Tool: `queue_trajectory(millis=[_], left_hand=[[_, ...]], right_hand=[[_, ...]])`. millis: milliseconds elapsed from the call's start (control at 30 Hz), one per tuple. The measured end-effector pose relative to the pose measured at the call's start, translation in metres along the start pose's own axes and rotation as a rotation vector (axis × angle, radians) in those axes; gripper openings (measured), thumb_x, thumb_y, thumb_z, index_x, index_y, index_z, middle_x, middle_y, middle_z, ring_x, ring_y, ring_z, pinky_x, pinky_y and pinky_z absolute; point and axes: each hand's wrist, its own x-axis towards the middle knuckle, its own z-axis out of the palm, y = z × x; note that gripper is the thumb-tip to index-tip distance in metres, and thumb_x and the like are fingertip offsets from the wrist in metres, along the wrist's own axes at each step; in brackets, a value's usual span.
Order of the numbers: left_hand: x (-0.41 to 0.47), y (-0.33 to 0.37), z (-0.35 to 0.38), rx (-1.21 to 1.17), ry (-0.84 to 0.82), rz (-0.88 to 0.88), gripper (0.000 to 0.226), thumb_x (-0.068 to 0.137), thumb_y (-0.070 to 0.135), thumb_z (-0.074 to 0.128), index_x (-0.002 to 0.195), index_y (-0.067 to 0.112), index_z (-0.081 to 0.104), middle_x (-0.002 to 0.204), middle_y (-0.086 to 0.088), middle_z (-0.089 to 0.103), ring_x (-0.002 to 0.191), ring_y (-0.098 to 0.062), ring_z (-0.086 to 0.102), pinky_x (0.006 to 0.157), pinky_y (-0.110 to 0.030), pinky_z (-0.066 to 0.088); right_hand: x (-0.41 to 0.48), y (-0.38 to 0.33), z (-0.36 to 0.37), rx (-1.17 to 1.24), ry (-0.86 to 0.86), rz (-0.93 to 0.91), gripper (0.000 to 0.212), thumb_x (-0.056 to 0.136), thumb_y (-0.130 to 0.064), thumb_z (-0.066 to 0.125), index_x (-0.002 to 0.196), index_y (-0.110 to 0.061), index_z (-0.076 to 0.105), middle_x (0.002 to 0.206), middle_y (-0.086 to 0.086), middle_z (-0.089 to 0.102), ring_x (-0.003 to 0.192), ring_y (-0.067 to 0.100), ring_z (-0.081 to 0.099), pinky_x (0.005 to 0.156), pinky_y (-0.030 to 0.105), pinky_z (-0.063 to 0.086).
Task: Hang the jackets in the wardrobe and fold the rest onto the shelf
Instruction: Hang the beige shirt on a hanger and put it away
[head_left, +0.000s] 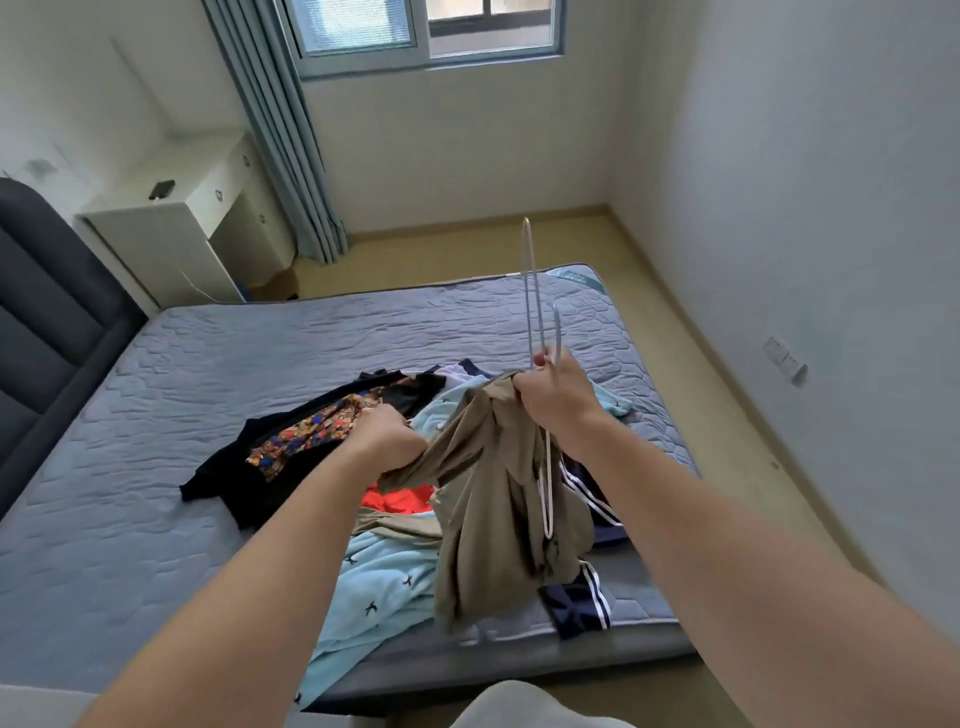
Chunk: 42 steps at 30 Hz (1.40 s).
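Hanger (529, 291) partly under khaki garment (488, 519) (type unclear)

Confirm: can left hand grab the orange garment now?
Probably not yet: the left hand grips the khaki garment, though the orange garment lies close below, partly covered.

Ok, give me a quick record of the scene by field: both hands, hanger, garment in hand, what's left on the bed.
left hand: grips a fold of the khaki garment
right hand: holds the wire hanger and the garment's top together
wire hanger: upright, lower part against the garment; whether threaded in, unclear
khaki garment: lifted above the other clothes, hanging bunched
left on mattress: light blue garment, floral piece, orange piece, navy striped piece
wardrobe: not in view
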Motion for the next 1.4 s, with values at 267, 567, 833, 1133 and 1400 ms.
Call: queue_trajectory(millis=[267, 567, 833, 1133, 1400], left_hand=[[-0.037, 0.013, 0.045, -0.376, 0.729, 0.781, 0.028, 0.095, 0.029, 0.055, 0.072, 0.013, 0.052, 0.072, 0.002, 0.049, 0.068, -0.017, 0.045, 0.066, -0.033, 0.039], [-0.008, -0.013, 0.115, 0.126, -0.137, 0.538, 0.048, 0.088, 0.027, 0.056, 0.136, 0.031, 0.056, 0.103, 0.01, 0.075, 0.096, -0.015, 0.069, 0.083, -0.026, 0.054], [-0.003, -0.002, 0.138, 0.12, -0.116, 0.396, 0.135, 0.073, 0.056, 0.081, 0.158, 0.004, -0.01, 0.167, -0.013, 0.009, 0.152, -0.029, 0.019, 0.122, -0.038, 0.024], [-0.003, 0.01, 0.131, -0.08, -0.125, 0.097, 0.04, 0.106, 0.014, 0.036, 0.138, 0.001, 0.054, 0.143, -0.019, 0.055, 0.131, -0.035, 0.052, 0.108, -0.039, 0.041], [0.005, 0.066, 0.015, -0.367, -0.063, 0.37, 0.012, 0.082, 0.018, 0.057, 0.075, 0.015, 0.065, 0.078, -0.002, 0.071, 0.077, -0.023, 0.065, 0.07, -0.035, 0.051]], right_hand=[[0.022, -0.035, -0.004, 0.185, 0.159, 0.048, 0.019, 0.088, -0.008, 0.054, 0.082, -0.023, 0.045, 0.085, 0.002, 0.048, 0.075, 0.018, 0.05, 0.063, 0.031, 0.041], [0.014, -0.059, -0.006, 0.206, 0.18, -0.015, 0.029, 0.073, -0.01, 0.067, 0.069, -0.021, 0.041, 0.069, 0.0, 0.045, 0.065, 0.021, 0.047, 0.063, 0.036, 0.04], [-0.001, -0.088, -0.017, 0.249, 0.127, -0.057, 0.034, 0.076, -0.007, 0.069, 0.068, -0.021, 0.039, 0.062, 0.0, 0.039, 0.051, 0.016, 0.037, 0.046, 0.026, 0.027], [-0.003, -0.103, -0.034, 0.25, 0.202, -0.124, 0.038, 0.085, -0.006, 0.066, 0.069, -0.022, 0.035, 0.067, 0.002, 0.04, 0.053, 0.016, 0.036, 0.044, 0.024, 0.026], [0.005, -0.025, -0.064, -0.03, 0.345, 0.01, 0.034, 0.085, -0.005, 0.062, 0.069, -0.02, 0.036, 0.067, 0.003, 0.039, 0.061, 0.021, 0.038, 0.051, 0.029, 0.03]])
